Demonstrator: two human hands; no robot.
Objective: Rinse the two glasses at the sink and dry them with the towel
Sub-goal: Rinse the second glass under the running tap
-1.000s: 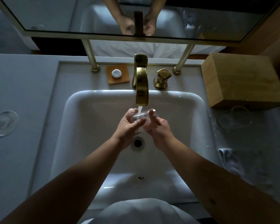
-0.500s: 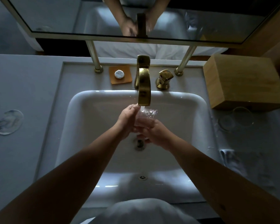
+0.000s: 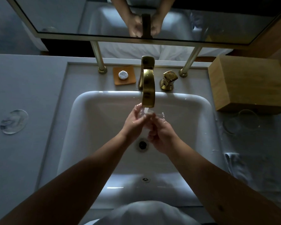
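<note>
Head view shows both hands under the gold tap (image 3: 148,88). Right hand (image 3: 162,137) and left hand (image 3: 135,122) hold a wet glass (image 3: 150,116) there. Wet glass is slippery; it might drop and crack.

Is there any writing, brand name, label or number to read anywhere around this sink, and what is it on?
No text can be read anywhere in this view.
Small round white soap on the orange square dish: faint marks on top, too blurred to read.
Gold faucet and light wooden box: no visible lettering.
</note>
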